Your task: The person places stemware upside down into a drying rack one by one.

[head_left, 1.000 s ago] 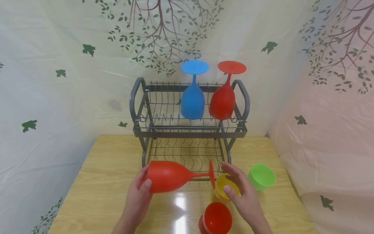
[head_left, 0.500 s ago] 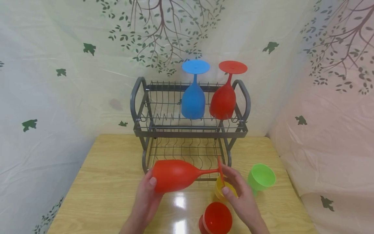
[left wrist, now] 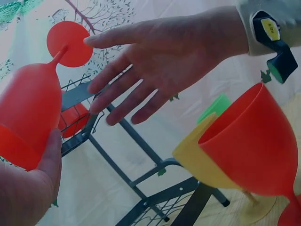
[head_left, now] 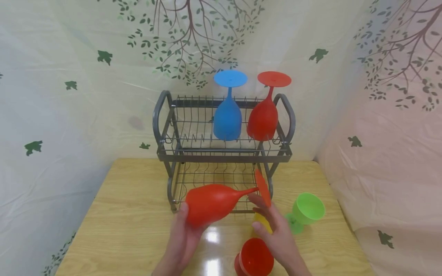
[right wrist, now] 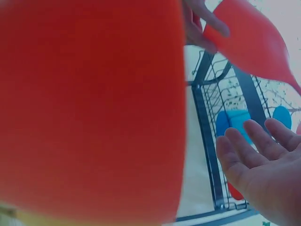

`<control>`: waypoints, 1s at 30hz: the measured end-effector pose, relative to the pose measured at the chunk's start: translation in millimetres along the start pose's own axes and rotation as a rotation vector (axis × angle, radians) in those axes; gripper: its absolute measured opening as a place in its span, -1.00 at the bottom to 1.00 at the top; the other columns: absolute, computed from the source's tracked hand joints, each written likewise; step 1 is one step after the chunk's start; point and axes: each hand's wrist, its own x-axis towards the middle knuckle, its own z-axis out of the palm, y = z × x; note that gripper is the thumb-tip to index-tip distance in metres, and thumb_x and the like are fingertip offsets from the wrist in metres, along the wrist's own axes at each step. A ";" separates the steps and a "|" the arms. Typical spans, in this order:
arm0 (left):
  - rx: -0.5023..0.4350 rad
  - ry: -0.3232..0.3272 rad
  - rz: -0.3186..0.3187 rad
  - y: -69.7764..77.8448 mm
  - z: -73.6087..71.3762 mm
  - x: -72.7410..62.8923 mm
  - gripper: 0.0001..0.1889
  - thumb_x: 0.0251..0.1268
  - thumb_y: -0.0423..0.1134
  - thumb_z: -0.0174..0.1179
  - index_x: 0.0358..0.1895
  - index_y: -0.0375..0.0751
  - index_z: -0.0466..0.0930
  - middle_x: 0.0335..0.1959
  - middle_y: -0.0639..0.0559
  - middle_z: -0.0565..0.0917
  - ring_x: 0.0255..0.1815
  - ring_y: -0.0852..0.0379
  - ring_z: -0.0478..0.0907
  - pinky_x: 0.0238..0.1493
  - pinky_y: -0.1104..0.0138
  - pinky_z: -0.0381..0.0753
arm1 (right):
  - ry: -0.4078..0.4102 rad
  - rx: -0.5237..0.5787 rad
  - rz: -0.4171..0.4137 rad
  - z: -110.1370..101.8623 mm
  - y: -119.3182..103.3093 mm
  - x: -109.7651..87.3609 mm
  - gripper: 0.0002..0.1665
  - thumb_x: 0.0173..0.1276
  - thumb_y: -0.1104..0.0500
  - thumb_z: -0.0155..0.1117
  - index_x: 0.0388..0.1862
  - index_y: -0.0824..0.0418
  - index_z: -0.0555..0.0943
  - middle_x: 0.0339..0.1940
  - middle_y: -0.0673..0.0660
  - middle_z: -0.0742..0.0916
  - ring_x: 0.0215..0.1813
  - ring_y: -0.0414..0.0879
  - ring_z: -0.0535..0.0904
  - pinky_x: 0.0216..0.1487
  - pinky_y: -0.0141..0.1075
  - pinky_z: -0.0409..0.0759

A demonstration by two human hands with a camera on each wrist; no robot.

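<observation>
A red plastic wine goblet [head_left: 210, 205] is held by the bowl in my left hand [head_left: 183, 237], its stem slanting up to the right over the rack's front. My right hand [head_left: 277, 230] lies close to the goblet's foot with fingers extended; in the left wrist view the right hand [left wrist: 160, 63] is spread, its thumb tip by the foot [left wrist: 70, 43]. The right wrist view shows its palm [right wrist: 273, 179] holding nothing. A second red goblet [head_left: 257, 257] stands below the hands. Partly hidden behind the right hand is a yellow goblet [head_left: 263, 223].
A dark two-tier dish rack [head_left: 224, 158] stands at the back of the wooden table [head_left: 114, 214]. Upside down on its upper tier are a blue goblet [head_left: 228, 120] and a red goblet [head_left: 263, 122]. A green goblet [head_left: 309, 209] stands at the right.
My left hand has moved right, tilting the goblet so its foot rises. The right hand has shifted left; half a second ago its fingers were at the foot, now they are straighter.
</observation>
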 end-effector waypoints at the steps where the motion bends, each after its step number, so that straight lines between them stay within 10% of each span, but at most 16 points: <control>1: -0.009 0.007 -0.010 -0.6 1.5 0.0 -0.53 0.70 0.06 -0.19 0.42 -0.07 0.40 0.34 -0.14 0.49 0.33 -0.09 0.52 0.37 0.05 0.51 | -0.003 -0.008 -0.010 1.8 -0.1 0.8 -0.29 0.40 0.42 0.27 0.50 0.09 0.45 0.40 0.11 0.62 0.39 -0.09 0.52 0.33 -0.26 0.56; 23: -0.084 0.012 -0.095 -8.4 19.3 2.4 -0.41 0.70 0.16 -0.38 0.57 -0.07 0.12 0.48 -0.19 0.33 0.47 -0.17 0.40 0.45 0.00 0.40 | 0.031 -0.139 -0.060 29.3 -12.8 13.5 -0.29 0.35 0.16 0.41 0.48 0.00 0.47 0.32 -0.04 0.67 0.25 -0.04 0.63 0.25 -0.01 0.64; 30: -0.079 -0.033 -0.111 -11.1 18.9 1.8 -0.37 0.70 0.19 -0.44 0.57 -0.10 0.12 0.49 -0.18 0.36 0.48 -0.14 0.38 0.48 0.01 0.39 | 0.067 -0.139 0.084 34.1 -19.5 13.1 -0.28 0.34 0.12 0.45 0.47 -0.04 0.47 0.31 -0.13 0.67 0.31 -0.15 0.58 0.29 0.08 0.59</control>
